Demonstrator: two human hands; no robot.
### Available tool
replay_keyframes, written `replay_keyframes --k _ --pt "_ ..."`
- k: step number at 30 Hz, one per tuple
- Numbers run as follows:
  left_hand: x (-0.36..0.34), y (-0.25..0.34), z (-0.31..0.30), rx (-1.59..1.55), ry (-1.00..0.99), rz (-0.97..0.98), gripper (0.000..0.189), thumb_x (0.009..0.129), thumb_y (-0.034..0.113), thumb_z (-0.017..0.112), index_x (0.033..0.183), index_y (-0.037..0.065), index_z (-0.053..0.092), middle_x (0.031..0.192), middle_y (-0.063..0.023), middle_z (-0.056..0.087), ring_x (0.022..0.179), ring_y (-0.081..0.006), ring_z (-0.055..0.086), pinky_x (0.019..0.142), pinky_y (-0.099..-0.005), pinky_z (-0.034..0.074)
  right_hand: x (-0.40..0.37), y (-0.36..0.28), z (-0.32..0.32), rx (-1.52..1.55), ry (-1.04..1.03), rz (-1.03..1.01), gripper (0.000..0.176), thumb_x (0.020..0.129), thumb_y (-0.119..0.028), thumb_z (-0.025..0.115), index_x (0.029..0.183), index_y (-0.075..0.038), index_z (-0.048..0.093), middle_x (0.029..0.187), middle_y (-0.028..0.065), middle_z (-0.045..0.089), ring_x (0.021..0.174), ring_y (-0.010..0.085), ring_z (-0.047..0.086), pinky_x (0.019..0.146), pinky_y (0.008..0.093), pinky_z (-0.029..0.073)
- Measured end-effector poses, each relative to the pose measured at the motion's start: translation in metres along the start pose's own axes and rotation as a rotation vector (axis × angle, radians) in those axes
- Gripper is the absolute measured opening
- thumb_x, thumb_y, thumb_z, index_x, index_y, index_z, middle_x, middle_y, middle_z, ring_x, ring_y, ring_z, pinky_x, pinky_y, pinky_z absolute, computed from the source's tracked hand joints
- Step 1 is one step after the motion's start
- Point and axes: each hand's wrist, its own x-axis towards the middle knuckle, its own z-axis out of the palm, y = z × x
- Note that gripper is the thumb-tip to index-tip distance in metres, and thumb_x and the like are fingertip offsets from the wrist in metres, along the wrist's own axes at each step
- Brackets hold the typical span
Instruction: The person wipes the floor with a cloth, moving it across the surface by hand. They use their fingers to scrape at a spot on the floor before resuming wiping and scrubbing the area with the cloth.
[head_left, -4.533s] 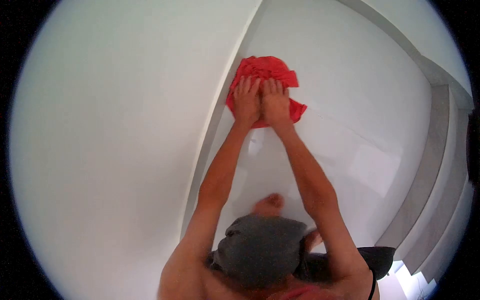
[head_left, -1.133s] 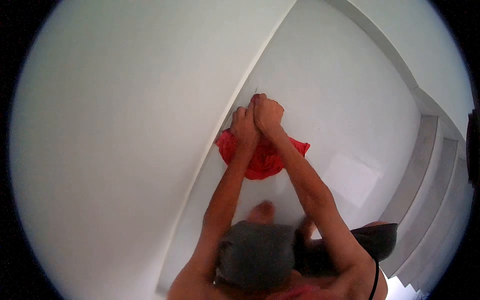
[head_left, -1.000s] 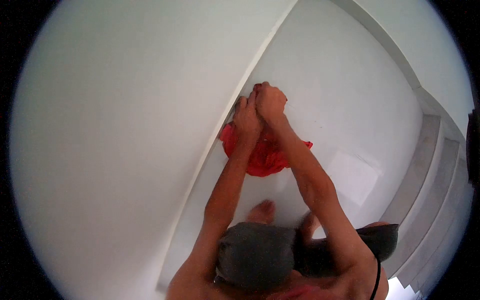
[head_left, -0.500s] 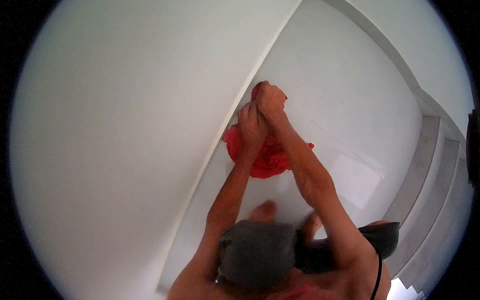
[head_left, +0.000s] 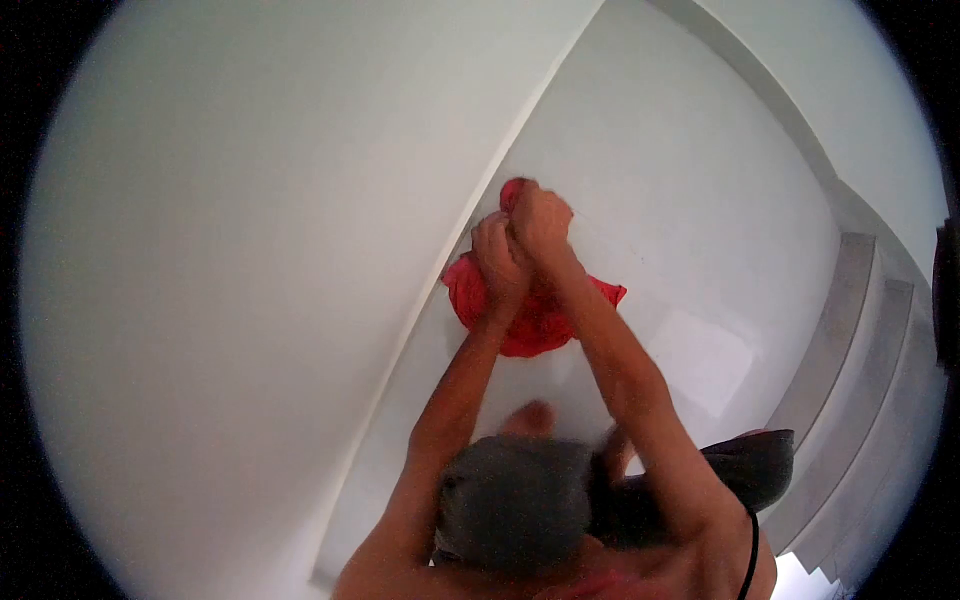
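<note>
A crumpled red cloth (head_left: 538,328) lies bunched on the pale floor against the wall's foot, with folds spreading out below and beside my wrists. My left hand (head_left: 499,258) is closed on its gathered upper part. Just above and to the right, my right hand (head_left: 543,222) is also closed on the cloth, and a red end pokes out past its knuckles. The two hands touch each other. My fingertips and the cloth between them are mostly hidden.
A white wall (head_left: 300,230) with a skirting edge runs along the left. Grey stair steps (head_left: 825,340) go down at the right. A low ledge (head_left: 770,85) curves along the far side. My bent knee in dark shorts (head_left: 515,500) and bare foot (head_left: 530,418) are close below.
Both hands have shifted slightly down toward me, still gripping the cloth. More of the red end shows beyond my right hand, and the cloth's right corner looks more spread.
</note>
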Motion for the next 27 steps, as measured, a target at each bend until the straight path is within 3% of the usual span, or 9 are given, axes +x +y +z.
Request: replay_keyframes --k 2,6,10,14,15,18,19,23,27 --pt "0.003 -0.013 0.012 -0.032 0.054 0.014 0.03 0.1 0.023 0.058 0.119 -0.001 0.061 0.121 -0.022 0.063 0.115 -0.0448 0.056 0.104 -0.0541 0.042 0.034 0.0 -0.011 -0.023 -0.091 0.015 0.03 0.096 -0.022 0.063 0.119 -0.003 0.068 0.104 0.0241 0.074 0.096 0.0414 0.074 0.083 0.0529 0.058" --pt "-0.003 -0.017 0.019 -0.001 0.07 0.03 0.028 0.101 0.023 0.055 0.114 0.0 0.06 0.116 -0.0231 0.063 0.112 -0.0452 0.056 0.101 -0.0543 0.043 0.001 0.006 0.001 -0.095 -0.029 0.029 0.03 0.084 -0.02 0.069 0.109 -0.004 0.07 0.093 0.0233 0.075 0.089 0.0407 0.074 0.079 0.0547 0.058" --pt "0.0 -0.014 0.011 -0.023 0.008 0.008 0.027 0.101 0.023 0.053 0.112 -0.001 0.06 0.117 -0.0235 0.062 0.11 -0.0452 0.056 0.1 -0.0547 0.043 0.012 0.002 -0.007 -0.045 -0.088 -0.02 0.028 0.093 -0.024 0.066 0.116 -0.009 0.071 0.1 0.0237 0.075 0.095 0.0434 0.074 0.086 0.0632 0.054" --pt "0.002 -0.011 0.02 -0.001 0.012 0.035 0.028 0.102 0.024 0.052 0.11 -0.001 0.06 0.117 -0.0233 0.062 0.11 -0.0456 0.056 0.101 -0.0543 0.043 0.033 0.004 -0.009 0.01 -0.053 0.084 0.031 0.092 -0.025 0.066 0.11 0.0 0.07 0.097 0.0261 0.074 0.092 0.0419 0.075 0.085 0.0612 0.055" --pt "0.0 -0.013 0.021 0.0 0.007 0.025 0.028 0.102 0.024 0.052 0.11 -0.001 0.06 0.117 -0.0232 0.063 0.11 -0.0454 0.056 0.101 -0.0543 0.043 0.016 0.011 0.005 -0.015 -0.068 -0.001 0.031 0.091 -0.023 0.067 0.107 0.004 0.068 0.097 0.0268 0.074 0.089 0.041 0.075 0.079 0.0607 0.056" --pt "-0.015 -0.017 0.017 -0.007 -0.028 -0.024 0.027 0.102 0.023 0.052 0.11 -0.002 0.06 0.118 -0.0232 0.063 0.113 -0.0448 0.056 0.102 -0.0541 0.043 -0.003 0.018 0.021 -0.031 0.081 -0.08 0.025 0.085 -0.018 0.068 0.102 0.0 0.067 0.09 0.024 0.074 0.084 0.0431 0.073 0.073 0.0554 0.058" --pt "-0.006 -0.02 0.018 -0.03 -0.013 -0.009 0.027 0.101 0.023 0.053 0.11 -0.002 0.06 0.119 -0.0234 0.063 0.114 -0.0446 0.056 0.103 -0.054 0.042 0.018 0.014 0.013 -0.106 -0.02 -0.087 0.027 0.092 -0.02 0.066 0.106 0.003 0.069 0.09 0.0241 0.075 0.082 0.042 0.075 0.074 0.0632 0.057" --pt "0.005 -0.005 0.015 -0.074 0.119 0.068 0.015 0.092 0.006 0.06 0.104 -0.001 0.058 0.116 -0.0221 0.063 0.107 -0.0445 0.056 0.096 -0.0528 0.046 0.033 -0.004 -0.01 -0.056 0.0 -0.016 0.025 0.092 -0.018 0.065 0.107 0.002 0.069 0.09 0.0234 0.075 0.081 0.0425 0.075 0.076 0.0593 0.058" --pt "-0.007 -0.009 0.012 -0.033 0.041 -0.005 0.016 0.091 0.004 0.059 0.105 -0.002 0.058 0.117 -0.023 0.063 0.108 -0.0454 0.056 0.096 -0.0539 0.046 0.007 0.006 0.004 -0.072 -0.086 -0.052 0.026 0.092 -0.018 0.067 0.108 0.003 0.069 0.094 0.0232 0.075 0.088 0.0424 0.075 0.078 0.0573 0.059"
